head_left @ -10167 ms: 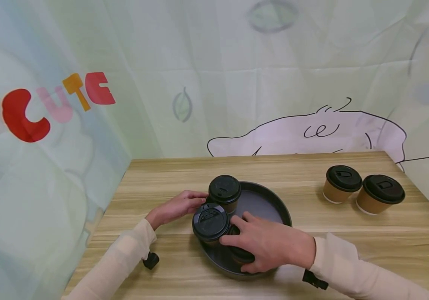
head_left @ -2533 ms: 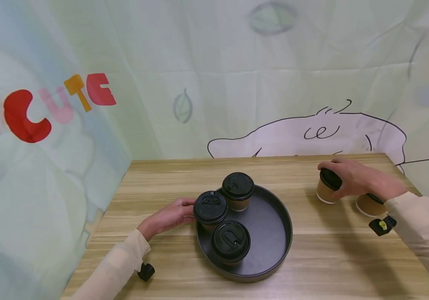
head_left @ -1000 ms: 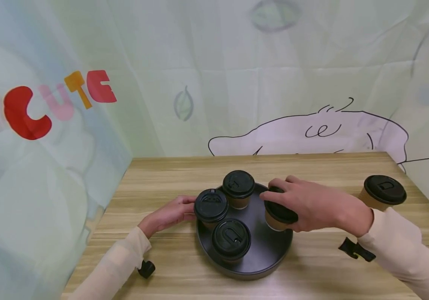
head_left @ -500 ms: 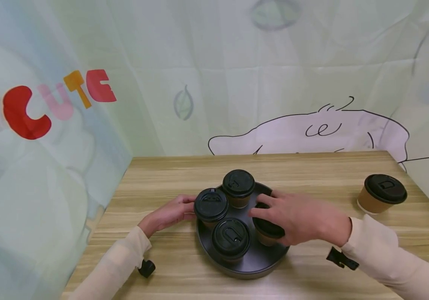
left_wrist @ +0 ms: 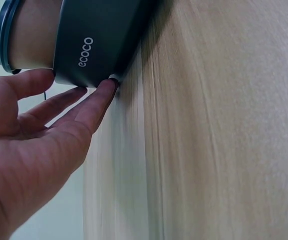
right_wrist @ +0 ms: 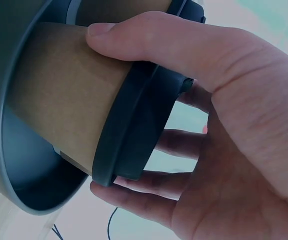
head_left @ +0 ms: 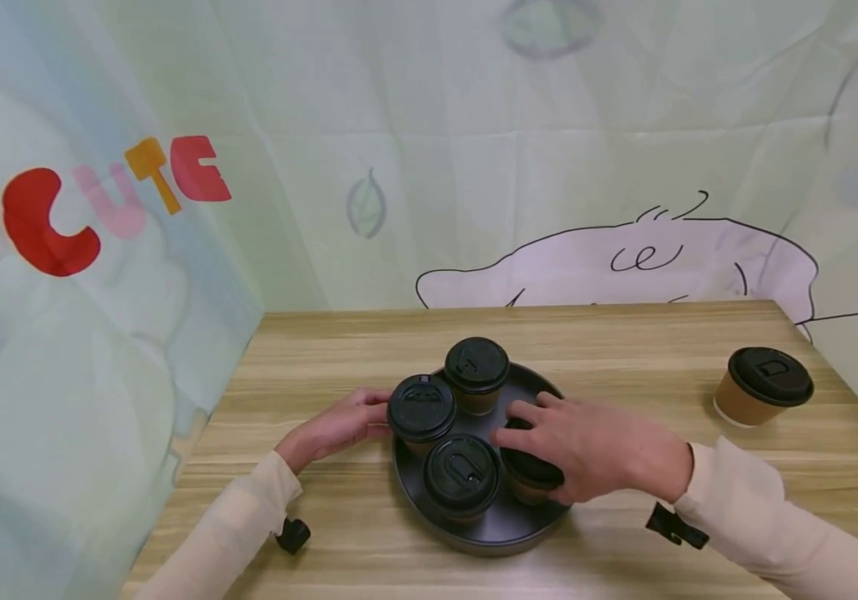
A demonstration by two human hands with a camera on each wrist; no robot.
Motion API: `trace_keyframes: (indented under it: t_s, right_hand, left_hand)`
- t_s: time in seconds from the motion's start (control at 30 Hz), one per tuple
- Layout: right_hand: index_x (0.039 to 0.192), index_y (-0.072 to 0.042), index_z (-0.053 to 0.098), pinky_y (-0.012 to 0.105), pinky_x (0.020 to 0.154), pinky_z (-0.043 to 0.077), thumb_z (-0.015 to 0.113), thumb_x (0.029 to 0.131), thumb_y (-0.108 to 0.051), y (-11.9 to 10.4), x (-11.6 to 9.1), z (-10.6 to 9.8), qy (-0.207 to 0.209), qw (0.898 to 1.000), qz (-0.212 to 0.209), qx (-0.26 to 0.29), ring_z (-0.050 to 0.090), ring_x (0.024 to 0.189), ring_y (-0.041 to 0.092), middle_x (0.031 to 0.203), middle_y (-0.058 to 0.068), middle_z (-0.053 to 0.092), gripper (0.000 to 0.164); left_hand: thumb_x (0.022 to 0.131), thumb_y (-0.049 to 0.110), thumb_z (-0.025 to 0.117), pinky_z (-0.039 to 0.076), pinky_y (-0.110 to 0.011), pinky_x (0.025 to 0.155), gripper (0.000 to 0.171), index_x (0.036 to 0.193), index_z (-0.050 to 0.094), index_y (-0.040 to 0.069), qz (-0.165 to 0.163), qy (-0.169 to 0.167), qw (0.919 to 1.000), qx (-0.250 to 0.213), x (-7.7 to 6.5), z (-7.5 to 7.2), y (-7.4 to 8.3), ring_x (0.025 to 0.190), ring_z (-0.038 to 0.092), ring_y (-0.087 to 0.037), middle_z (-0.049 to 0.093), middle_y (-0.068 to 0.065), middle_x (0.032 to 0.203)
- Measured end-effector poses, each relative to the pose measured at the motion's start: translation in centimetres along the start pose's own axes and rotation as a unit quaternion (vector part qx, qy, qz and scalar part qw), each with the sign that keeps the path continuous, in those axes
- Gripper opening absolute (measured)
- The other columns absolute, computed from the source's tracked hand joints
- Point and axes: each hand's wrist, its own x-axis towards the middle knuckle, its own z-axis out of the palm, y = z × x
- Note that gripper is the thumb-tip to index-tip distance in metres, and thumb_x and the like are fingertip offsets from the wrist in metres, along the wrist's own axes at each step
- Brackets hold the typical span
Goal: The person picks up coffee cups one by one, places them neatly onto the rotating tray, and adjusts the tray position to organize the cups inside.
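Note:
My right hand (head_left: pixel 601 446) grips a lidded paper coffee cup (right_wrist: pixel 66 80) at the right side of a round dark tray (head_left: pixel 492 548). The thumb lies along the brown cup wall, with the fingers around the far side of the black lid (right_wrist: pixel 134 117). The cup is inside the rim; its base is hidden. Three more lidded cups stand on the tray: a back cup (head_left: pixel 477 367), a left cup (head_left: pixel 422 408) and a front cup (head_left: pixel 462 477). My left hand (head_left: pixel 338 429) touches the tray's outer left wall with extended fingertips, below the left cup.
Another black-lidded paper cup (head_left: pixel 755 400) stands alone at the table's right. The wooden table (head_left: pixel 338 517) ends at a printed curtain (head_left: pixel 308 225) at the back and left. A black wrist camera (head_left: pixel 293 536) hangs under the left sleeve.
The right hand took one of the two cups at the right and carried it left onto the tray. Lately it shifted slightly nearer, beside the front cup. The left hand has barely moved recently.

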Motion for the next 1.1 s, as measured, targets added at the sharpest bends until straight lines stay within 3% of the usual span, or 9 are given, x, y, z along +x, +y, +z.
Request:
trace_keyframes:
  t_s: [0.33,1.1]
  right_hand:
    - [0.134,-0.026,0.045,0.042,0.080,0.052,0.085,0.067,-0.043,-0.17,0.01,0.53,0.021,1.000,-0.006,0.008,0.051,0.097,0.025,0.116,0.002,0.049,0.079]
    - [0.138,-0.023,0.043,0.042,0.083,0.050,0.080,0.067,-0.056,-0.63,0.21,0.97,0.003,1.000,0.010,0.029,0.050,0.100,0.024,0.121,0.003,0.047,0.087]
  left_hand:
    - [0.100,0.016,0.049,0.041,-0.044,0.102,0.048,0.139,0.038,-0.010,-0.002,-0.003,1.0000,0.003,0.05,-0.05,0.29,0.108,0.060,-0.019,0.057,-0.015,0.126]
    - [0.101,0.016,0.048,0.043,-0.042,0.101,0.046,0.140,0.040,-0.008,-0.002,0.002,1.0000,0.006,-0.07,0.02,0.07,0.110,0.059,-0.020,0.056,-0.015,0.128]
